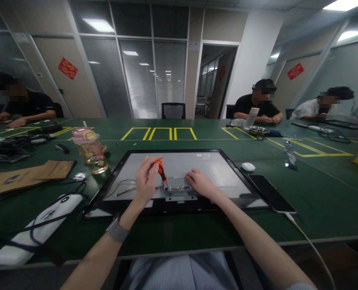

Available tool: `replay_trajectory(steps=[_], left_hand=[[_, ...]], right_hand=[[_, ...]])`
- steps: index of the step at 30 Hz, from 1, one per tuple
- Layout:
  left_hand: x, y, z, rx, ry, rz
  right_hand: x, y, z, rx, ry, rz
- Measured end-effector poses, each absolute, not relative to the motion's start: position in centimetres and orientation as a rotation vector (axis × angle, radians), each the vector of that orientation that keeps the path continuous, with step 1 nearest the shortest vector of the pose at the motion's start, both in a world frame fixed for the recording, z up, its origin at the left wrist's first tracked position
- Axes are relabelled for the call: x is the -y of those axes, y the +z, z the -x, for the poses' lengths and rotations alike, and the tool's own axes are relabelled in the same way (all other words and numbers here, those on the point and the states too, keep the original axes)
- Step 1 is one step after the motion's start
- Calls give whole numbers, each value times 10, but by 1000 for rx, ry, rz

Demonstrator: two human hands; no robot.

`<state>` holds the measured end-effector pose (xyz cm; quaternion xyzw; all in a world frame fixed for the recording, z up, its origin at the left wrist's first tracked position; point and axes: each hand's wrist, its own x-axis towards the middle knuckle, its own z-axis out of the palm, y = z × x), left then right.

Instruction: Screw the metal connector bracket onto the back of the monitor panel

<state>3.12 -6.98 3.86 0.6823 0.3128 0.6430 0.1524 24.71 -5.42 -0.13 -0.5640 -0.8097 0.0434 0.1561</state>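
My left hand (145, 181), with a watch on its wrist, is closed around the orange and black handle of a screwdriver (162, 171). The screwdriver's shaft points down at the left end of a metal bracket (182, 197) with connector ports. This bracket sits at the near edge of a flat display panel (163, 161), which lies with its grey back up in a black frame. My right hand (198, 181) is at the bracket's right side with curled fingers; whatever they pinch is hidden. Thin wires (124, 190) run across the panel on the left.
On the left are a drink cup (91, 151), a white power strip (42, 225) with black cables, and a brown paper bag (30, 177). A phone (271, 193) on a charging cable and a white earbud case (248, 166) lie right. Several people sit across the table.
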Motion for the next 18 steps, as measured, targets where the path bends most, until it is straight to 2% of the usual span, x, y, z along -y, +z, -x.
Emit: replay_trajectory(steps=[18], left_hand=[[70, 38, -31, -867, 1815, -1930]], right_hand=[[52, -4, -248, 2320, 104, 1594]])
